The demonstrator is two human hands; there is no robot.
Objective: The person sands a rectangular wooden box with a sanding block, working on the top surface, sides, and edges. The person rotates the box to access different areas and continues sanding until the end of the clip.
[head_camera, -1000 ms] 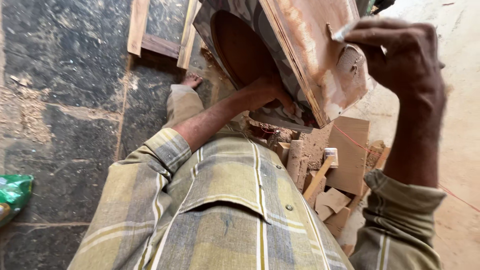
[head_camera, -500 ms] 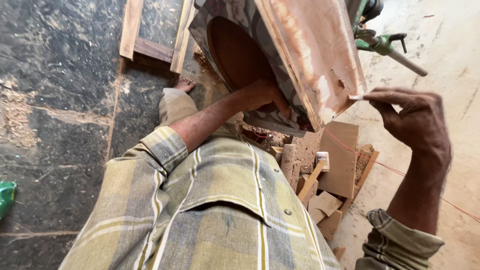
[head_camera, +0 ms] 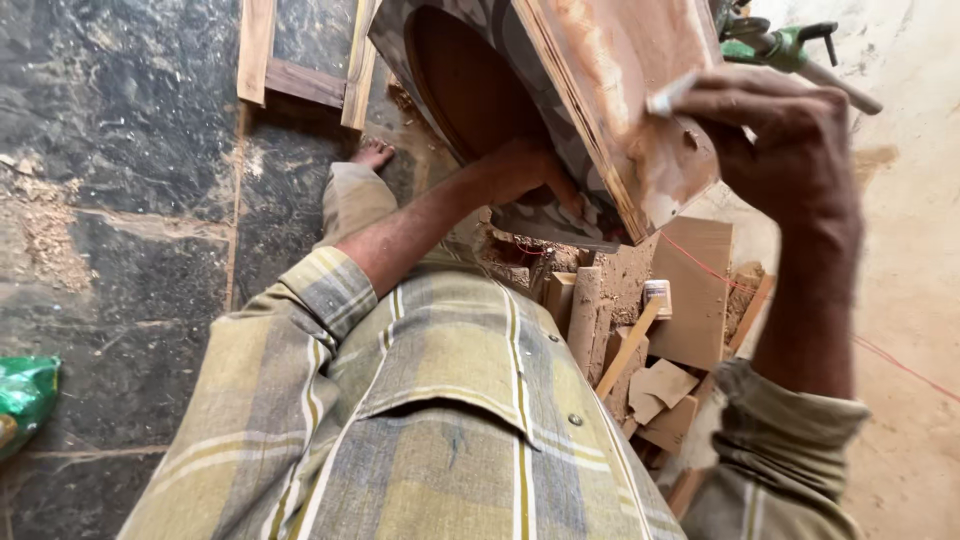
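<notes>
A wooden box-like piece [head_camera: 600, 90] with a patterned laminate face and a round brown opening stands tilted in front of me. My left hand [head_camera: 525, 175] grips its lower edge beside the opening. My right hand [head_camera: 775, 135] pinches a small pale flat scraper [head_camera: 668, 96] and presses it against the raw plywood side, which is smeared with pale filler.
Below the piece lie several wood offcuts [head_camera: 690, 300] and a hammer [head_camera: 640, 335] in sawdust. A green clamp tool [head_camera: 785, 45] lies at the top right. Wooden battens [head_camera: 300, 70] rest on the dark stone floor, a green bag [head_camera: 25, 400] at the left edge, a red string [head_camera: 900, 365] at the right.
My right hand, which had dropped off the lower corner of the plywood side half a second ago, has come back up onto it with the scraper. My left hand has stayed put.
</notes>
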